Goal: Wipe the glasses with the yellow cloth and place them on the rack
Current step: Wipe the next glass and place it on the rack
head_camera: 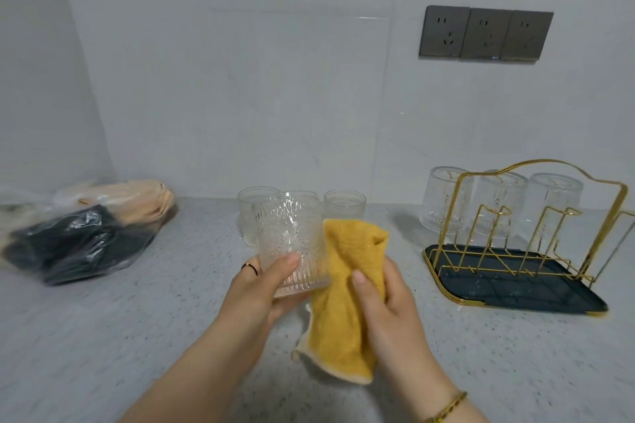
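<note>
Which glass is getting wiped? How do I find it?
Over the speckled counter, find the yellow cloth in the right hand. Right beside it, the left hand holds a patterned glass. Only it is held up; upright ones stand behind, upside-down ones sit at the gold rack.

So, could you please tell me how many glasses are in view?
7 glasses: one in the left hand; three standing on the counter behind it, one largely hidden; three upturned at the rack's far side.
</note>
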`<state>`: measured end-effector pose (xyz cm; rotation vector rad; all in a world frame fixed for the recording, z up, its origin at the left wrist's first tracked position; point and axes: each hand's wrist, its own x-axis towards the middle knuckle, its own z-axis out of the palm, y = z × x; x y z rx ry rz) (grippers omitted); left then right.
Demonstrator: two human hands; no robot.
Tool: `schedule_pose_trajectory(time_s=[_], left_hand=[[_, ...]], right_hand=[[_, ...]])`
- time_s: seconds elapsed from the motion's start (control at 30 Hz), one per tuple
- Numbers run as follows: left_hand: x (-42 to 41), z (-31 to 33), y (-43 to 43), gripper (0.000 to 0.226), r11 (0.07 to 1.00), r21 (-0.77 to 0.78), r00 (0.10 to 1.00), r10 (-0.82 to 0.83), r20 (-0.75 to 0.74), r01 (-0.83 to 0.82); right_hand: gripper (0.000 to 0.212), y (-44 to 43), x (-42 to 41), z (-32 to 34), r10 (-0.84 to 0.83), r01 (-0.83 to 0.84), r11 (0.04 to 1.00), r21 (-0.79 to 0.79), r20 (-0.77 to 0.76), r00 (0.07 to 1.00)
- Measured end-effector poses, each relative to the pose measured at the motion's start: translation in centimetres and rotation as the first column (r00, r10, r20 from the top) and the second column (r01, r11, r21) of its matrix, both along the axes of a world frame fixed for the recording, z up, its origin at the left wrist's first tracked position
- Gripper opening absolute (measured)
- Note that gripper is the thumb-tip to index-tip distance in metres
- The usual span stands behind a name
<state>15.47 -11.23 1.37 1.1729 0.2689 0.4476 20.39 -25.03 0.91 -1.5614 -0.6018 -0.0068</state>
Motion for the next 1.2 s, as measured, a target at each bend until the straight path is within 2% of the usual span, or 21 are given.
schedule_pose_trajectory(time_s=[0.07,0.13,0.2,0.27,0.37,0.5,0.57,0.63,0.73,0.8,0.9,1.0,1.07,1.13,1.2], left_hand=[[-0.9,-0.1,-0.1,0.063,0.996,-0.086,1.000,-0.002,0.029,0.005],[-1.3,-0.7,-0.2,0.054,0.986,-0.166,0.999,0.010,0.042,-0.003],[-1.8,-1.0,-0.3,0.041,0.965,-0.260,0.997,-0.018,0.075,0.037],[-2.0,-1.0,-0.3,0.036,0.960,-0.261,0.992,-0.078,0.099,0.102],[-2.3,-1.0,0.1,0.036,0.973,-0.187,0.985,-0.113,0.129,0.136],[-2.5,-1.3,0.2,0.029,0.993,-0.063,0.992,-0.097,0.079,0.102],[-2.7,-1.4,-0.4,0.046,0.993,-0.001,0.992,-0.117,0.038,0.117],[-2.8,-1.5,-0.7,0.066,0.991,0.026,0.992,-0.129,0.012,0.129],[-2.6,-1.4,-0.6,0.059,0.995,0.000,0.995,-0.102,0.012,0.102],[-2.5,-1.3,0.1,0.061,0.998,-0.066,0.999,-0.013,0.034,0.016],[-2.7,-1.3,0.9,0.069,0.993,-0.087,0.996,0.087,0.028,-0.084],[-2.6,-1.6,0.9,0.065,0.999,0.023,0.996,0.047,-0.070,-0.046],[-2.6,-1.8,0.4,0.062,0.997,0.074,0.992,-0.011,-0.126,0.020],[-2.6,-2.0,-0.1,0.065,0.993,0.089,0.992,-0.067,-0.108,0.077],[-2.7,-2.1,-0.4,0.059,0.992,0.067,0.993,-0.105,-0.060,0.109]], right_hand=[[0.024,1.0,-0.9,-0.4,0.043,-0.039,0.998,-0.046,0.088,0.995],[0.029,1.5,-1.1,-0.5,0.062,-0.049,0.994,-0.095,0.144,0.988],[0.047,2.0,-1.2,-0.4,0.061,-0.025,0.988,-0.155,0.229,0.972],[0.059,2.9,-1.5,-0.4,0.103,-0.059,0.981,-0.185,0.239,0.966],[0.057,4.1,-2.5,-0.5,0.174,-0.136,0.976,-0.170,0.231,0.957],[0.055,3.7,-2.7,-0.8,0.108,-0.073,0.986,-0.151,0.238,0.965],[0.047,2.8,-2.5,-0.5,0.068,-0.067,0.998,-0.017,0.082,0.994],[0.036,2.1,-2.0,-0.2,0.101,-0.091,0.992,0.090,-0.107,0.989],[0.035,1.8,-1.6,-0.7,0.114,-0.107,0.993,0.052,-0.155,0.981],[0.025,2.3,-2.0,-1.4,0.065,-0.072,0.996,-0.058,-0.112,0.992],[0.033,3.1,-2.8,-2.9,0.022,-0.009,0.987,-0.161,0.077,0.997],[0.041,3.3,-3.2,-3.0,-0.018,0.079,0.976,-0.205,0.283,0.959],[0.046,3.1,-2.9,-2.3,-0.034,0.113,0.973,-0.199,0.361,0.932],[0.045,2.8,-2.3,-1.9,-0.049,0.104,0.983,-0.149,0.331,0.942],[0.052,2.4,-1.8,-1.9,-0.028,0.044,0.997,-0.068,0.215,0.976]])
